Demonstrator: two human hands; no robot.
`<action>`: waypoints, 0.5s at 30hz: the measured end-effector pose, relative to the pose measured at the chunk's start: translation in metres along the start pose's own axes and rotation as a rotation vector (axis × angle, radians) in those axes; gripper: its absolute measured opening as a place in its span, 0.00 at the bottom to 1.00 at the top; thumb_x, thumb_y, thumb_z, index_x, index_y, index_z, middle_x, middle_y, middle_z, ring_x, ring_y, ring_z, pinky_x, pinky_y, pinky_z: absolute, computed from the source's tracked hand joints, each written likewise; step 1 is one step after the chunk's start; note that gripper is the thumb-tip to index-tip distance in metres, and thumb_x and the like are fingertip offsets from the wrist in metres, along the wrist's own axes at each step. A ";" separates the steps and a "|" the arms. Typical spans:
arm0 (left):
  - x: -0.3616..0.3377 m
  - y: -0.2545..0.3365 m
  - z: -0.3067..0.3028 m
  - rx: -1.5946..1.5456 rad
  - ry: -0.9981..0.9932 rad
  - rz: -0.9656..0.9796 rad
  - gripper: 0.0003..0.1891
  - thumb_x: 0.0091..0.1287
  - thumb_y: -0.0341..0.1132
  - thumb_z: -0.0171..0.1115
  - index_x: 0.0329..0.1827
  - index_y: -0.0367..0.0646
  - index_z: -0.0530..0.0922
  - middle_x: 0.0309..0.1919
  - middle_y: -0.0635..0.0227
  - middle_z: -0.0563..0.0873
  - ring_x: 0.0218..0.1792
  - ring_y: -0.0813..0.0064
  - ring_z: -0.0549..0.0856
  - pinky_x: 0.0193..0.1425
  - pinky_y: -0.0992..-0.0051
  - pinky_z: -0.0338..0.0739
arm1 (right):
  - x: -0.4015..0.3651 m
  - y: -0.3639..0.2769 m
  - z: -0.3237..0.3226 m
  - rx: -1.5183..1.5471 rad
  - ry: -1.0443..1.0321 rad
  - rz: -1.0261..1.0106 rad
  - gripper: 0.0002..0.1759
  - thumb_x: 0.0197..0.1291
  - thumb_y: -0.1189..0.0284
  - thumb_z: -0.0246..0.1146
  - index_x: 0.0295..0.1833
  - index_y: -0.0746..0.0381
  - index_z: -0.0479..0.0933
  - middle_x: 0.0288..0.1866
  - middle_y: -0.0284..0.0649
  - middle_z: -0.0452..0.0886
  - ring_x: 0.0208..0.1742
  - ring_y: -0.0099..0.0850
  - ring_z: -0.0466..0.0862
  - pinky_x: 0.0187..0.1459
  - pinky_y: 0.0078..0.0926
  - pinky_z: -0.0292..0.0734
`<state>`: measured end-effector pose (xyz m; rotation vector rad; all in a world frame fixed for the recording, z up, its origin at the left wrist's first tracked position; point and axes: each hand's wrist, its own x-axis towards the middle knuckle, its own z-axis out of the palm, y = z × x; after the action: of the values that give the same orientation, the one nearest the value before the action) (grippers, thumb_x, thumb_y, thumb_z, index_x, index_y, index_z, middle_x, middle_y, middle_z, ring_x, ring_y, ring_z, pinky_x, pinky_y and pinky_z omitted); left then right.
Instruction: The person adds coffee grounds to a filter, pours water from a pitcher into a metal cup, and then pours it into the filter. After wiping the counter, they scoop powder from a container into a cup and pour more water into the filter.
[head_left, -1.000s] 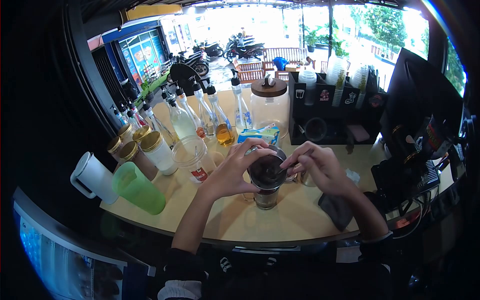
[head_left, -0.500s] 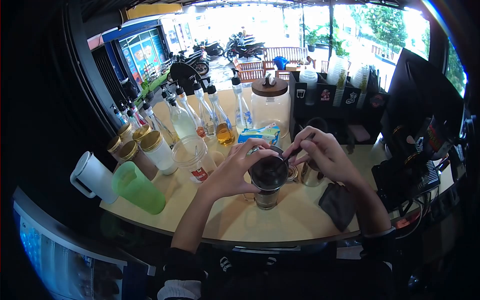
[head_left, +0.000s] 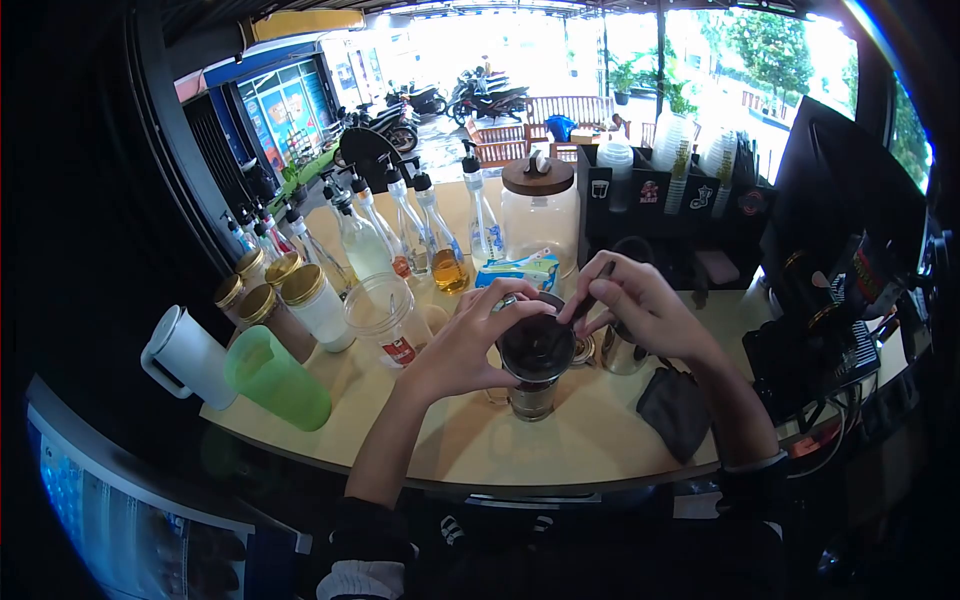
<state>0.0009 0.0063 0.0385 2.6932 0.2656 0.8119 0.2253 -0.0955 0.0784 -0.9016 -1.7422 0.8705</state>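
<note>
- Head view: a person is standing at a curved wooden counter [head_left: 560, 440], looking down at their own two hands.
- The left hand [head_left: 470, 335] is curling around the rim of a dark metal filter cup [head_left: 537, 348], gripping it. The cup is sitting on a small glass [head_left: 532, 398] near the middle of the counter.
- The right hand [head_left: 640, 310] is closing its fingertips on a thin dark stirring stick [head_left: 592, 292], with the stick's lower end at the cup's far rim.
- Compared with a second ago, the right hand is sitting higher and farther back, and the stick is tilting up instead of lying across the cup's mouth. The left hand is keeping its hold, so the stirring seems to be easing off.
- A small metal cup [head_left: 620, 352] is standing just beside the filter cup, under the right hand, with a dark cloth [head_left: 672, 405] near it.
- To the left are a clear plastic cup [head_left: 385, 315], a green pitcher [head_left: 275, 375] and a white jug [head_left: 185, 355]. Pump bottles [head_left: 425, 225] are lining the back.
</note>
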 end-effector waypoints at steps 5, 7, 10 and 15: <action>0.000 0.002 0.000 0.032 -0.014 -0.014 0.45 0.35 0.34 0.81 0.63 0.59 0.71 0.62 0.68 0.69 0.65 0.58 0.70 0.69 0.57 0.63 | -0.002 -0.001 0.000 0.017 0.049 0.011 0.12 0.75 0.71 0.44 0.45 0.67 0.69 0.42 0.42 0.81 0.42 0.24 0.83 0.44 0.24 0.84; 0.000 0.001 -0.001 0.023 -0.001 -0.005 0.45 0.35 0.34 0.81 0.63 0.59 0.71 0.61 0.68 0.69 0.65 0.58 0.70 0.69 0.57 0.63 | -0.005 0.000 -0.001 0.114 0.072 0.026 0.12 0.75 0.71 0.44 0.46 0.67 0.69 0.42 0.42 0.82 0.41 0.24 0.83 0.44 0.24 0.84; -0.001 0.000 -0.001 0.009 0.005 0.000 0.45 0.35 0.34 0.81 0.63 0.60 0.71 0.61 0.68 0.69 0.66 0.58 0.70 0.70 0.57 0.63 | -0.009 0.007 0.002 0.027 0.014 -0.037 0.11 0.75 0.71 0.44 0.47 0.67 0.69 0.43 0.44 0.82 0.41 0.24 0.83 0.45 0.24 0.83; -0.001 0.002 0.000 0.020 -0.010 -0.022 0.45 0.36 0.34 0.81 0.63 0.59 0.71 0.61 0.68 0.69 0.65 0.58 0.70 0.70 0.57 0.63 | -0.013 -0.002 -0.002 0.143 0.074 -0.008 0.11 0.75 0.71 0.45 0.47 0.67 0.68 0.42 0.45 0.83 0.42 0.24 0.83 0.45 0.24 0.83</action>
<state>0.0004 0.0045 0.0389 2.7071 0.3016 0.7935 0.2303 -0.1079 0.0755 -0.8217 -1.5981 0.9327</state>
